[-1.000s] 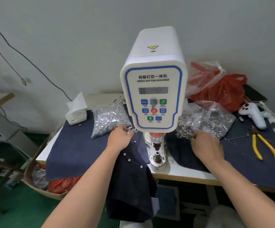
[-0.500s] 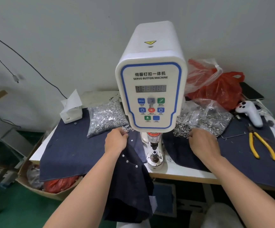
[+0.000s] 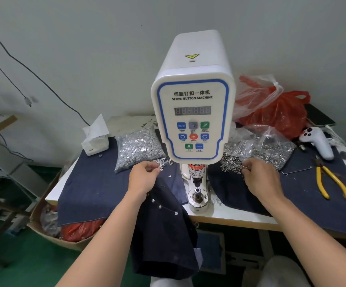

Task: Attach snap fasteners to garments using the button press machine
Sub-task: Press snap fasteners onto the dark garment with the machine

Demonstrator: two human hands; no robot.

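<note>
Pinching fastener parts, we note left hand (image 3: 145, 177) and right hand (image 3: 259, 179) at the bags; garment (image 3: 163, 235) with several snaps set hangs off the table's front edge, press die (image 3: 197, 195) unloaded, more pending

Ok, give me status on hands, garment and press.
Left hand pinching snap pieces at left pile. Right hand picking from right pile. Garment hangs off table edge, not under press. Press gap clear.

arms: bare to elbow, no sleeves | hands (image 3: 144, 177): ungloved, no rings
</note>
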